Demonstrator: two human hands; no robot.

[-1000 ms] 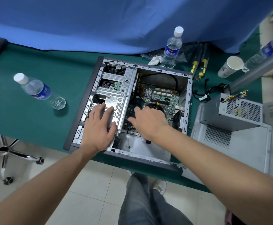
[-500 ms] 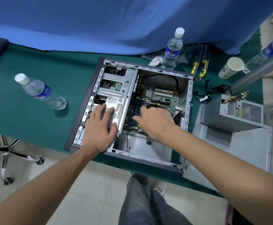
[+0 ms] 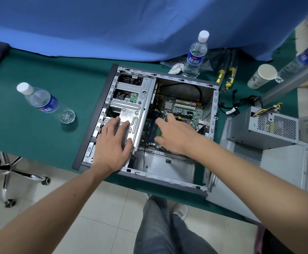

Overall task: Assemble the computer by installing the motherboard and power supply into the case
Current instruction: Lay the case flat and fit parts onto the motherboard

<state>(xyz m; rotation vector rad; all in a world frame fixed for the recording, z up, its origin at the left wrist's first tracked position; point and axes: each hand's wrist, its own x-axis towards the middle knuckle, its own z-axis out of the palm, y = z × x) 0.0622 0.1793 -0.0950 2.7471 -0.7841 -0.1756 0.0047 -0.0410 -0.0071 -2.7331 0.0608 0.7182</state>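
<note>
Flat on the green table [image 3: 39, 74] lies the open case [image 3: 213, 114], motherboard [image 3: 184, 109] inside at its far right. Left hand [image 3: 113, 145] rests fingers-spread on the drive cage [image 3: 140, 99]; right hand [image 3: 177, 134] hovers over the board, fingers loosely apart. Power supply [image 3: 270, 129] sits outside, right.

right hand [image 3: 177, 136] hides near part of motherboard [image 3: 182, 109] | left hand [image 3: 113, 145] covers drive cage [image 3: 131, 110] corner | bottle [image 3: 305, 59] cut off at right edge | board labels unreadable

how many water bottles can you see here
3: one water bottle lying on the green table left of the case, one standing behind the case, one lying at the far right edge, partly cut off.
</note>
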